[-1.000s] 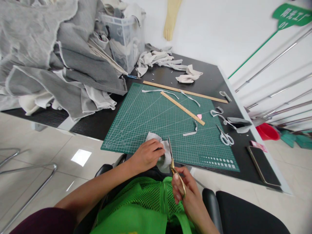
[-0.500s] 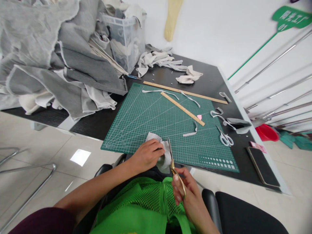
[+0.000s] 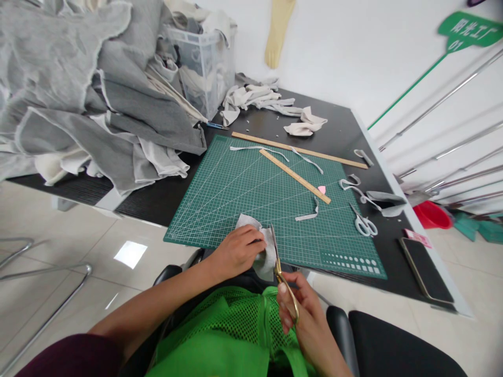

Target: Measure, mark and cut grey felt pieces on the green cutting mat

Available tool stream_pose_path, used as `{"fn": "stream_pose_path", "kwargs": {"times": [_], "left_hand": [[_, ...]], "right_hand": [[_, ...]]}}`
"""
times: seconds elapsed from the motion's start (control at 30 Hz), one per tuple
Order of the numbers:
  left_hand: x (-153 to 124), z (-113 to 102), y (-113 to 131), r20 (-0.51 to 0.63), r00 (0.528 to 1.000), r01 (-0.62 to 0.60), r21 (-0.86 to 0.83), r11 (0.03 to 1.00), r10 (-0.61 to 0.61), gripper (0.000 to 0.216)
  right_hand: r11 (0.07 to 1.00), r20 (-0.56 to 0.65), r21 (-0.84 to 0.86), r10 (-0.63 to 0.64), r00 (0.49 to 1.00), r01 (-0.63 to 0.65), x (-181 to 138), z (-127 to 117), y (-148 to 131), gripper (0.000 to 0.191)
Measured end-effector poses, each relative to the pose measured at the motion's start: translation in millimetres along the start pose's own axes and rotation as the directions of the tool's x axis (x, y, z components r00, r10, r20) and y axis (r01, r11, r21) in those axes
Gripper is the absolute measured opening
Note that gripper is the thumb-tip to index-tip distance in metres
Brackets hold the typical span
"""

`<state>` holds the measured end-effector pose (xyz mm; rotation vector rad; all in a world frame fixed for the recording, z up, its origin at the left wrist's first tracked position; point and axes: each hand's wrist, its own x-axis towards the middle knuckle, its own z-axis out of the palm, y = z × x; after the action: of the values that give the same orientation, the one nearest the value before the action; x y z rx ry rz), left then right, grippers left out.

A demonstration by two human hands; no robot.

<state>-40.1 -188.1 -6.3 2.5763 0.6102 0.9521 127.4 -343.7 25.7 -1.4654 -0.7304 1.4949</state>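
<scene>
My left hand (image 3: 241,250) pinches a piece of light grey fabric (image 3: 268,264) at the front edge of the green cutting mat (image 3: 220,193). Part of the fabric lies on the mat and part hangs over the table edge. My right hand (image 3: 304,303) is closed round the handles of gold-handled scissors (image 3: 279,268). Their blades point away from me and lie along the right edge of the fabric. Whether the blades are parted is hard to make out. My left fingers hide the middle of the fabric.
Two wooden rulers (image 3: 294,175), thin fabric strips and pink chalk (image 3: 321,189) lie on the mat. White-handled scissors (image 3: 364,225) and a phone (image 3: 426,269) are on the right. Grey cloth (image 3: 145,104) is heaped at left, beside a clear plastic bin (image 3: 206,68).
The view has shifted very slightly. Both hands, the fabric and the gold-handled scissors hold almost the same position.
</scene>
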Motion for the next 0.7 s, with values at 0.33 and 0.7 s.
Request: {"fn": "stream_pose_path", "kwargs": {"times": [0.33,0.7], "left_hand": [[0,1,-1,0.002,1.000,-0.001,-0.013,1.000,0.001,0.022],[0,0,0,0.012,1.000,-0.009,0.000,1.000,0.009,0.022]], "right_hand": [[0.991,-0.029,0.131,0.005,1.000,-0.001,3,0,6,0.035],[0.996,-0.045,0.086,-0.008,0.999,0.012,14,3,-1,0.035]]}}
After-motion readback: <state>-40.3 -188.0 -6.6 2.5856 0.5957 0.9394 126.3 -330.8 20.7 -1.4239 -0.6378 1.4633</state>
